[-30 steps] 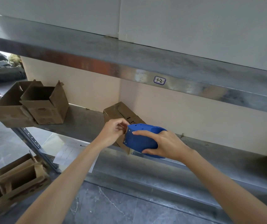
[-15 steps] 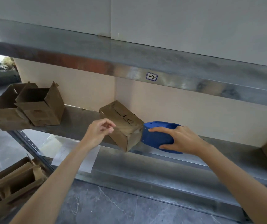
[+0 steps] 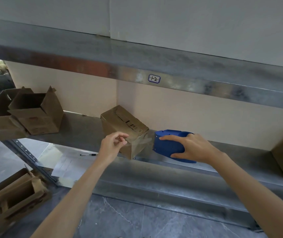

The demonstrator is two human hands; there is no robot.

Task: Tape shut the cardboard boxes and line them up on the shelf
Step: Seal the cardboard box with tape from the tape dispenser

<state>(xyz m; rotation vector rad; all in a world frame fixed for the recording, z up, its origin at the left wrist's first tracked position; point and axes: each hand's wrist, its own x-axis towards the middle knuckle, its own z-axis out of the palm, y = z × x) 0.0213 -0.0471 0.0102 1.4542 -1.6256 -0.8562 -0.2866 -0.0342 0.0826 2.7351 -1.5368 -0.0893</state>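
Box (image 3: pixel 120 122) sits between left hand (image 3: pixel 113 146) and right hand (image 3: pixel 194 148) gripping blue dispenser (image 3: pixel 167 146)

Matt brown cardboard box (image 3: pixel 123 129), smooth blue plastic tape dispenser (image 3: pixel 169 145), dull scuffed grey metal shelf (image 3: pixel 79 129), glossy clear tape (image 3: pixel 141 140)

Grey metal rack (image 3: pixel 223 95), handwritten label (image 3: pixel 154 78) on its upper beam. Beige wall (image 3: pixel 197 115) behind the rack, white panels (image 3: pixel 188 23) above. Dark marbled floor tiles (image 3: pixel 137 222) below, paper sheets (image 3: pixel 65 164) and pen (image 3: pixel 88 154) there, daylight past its left end
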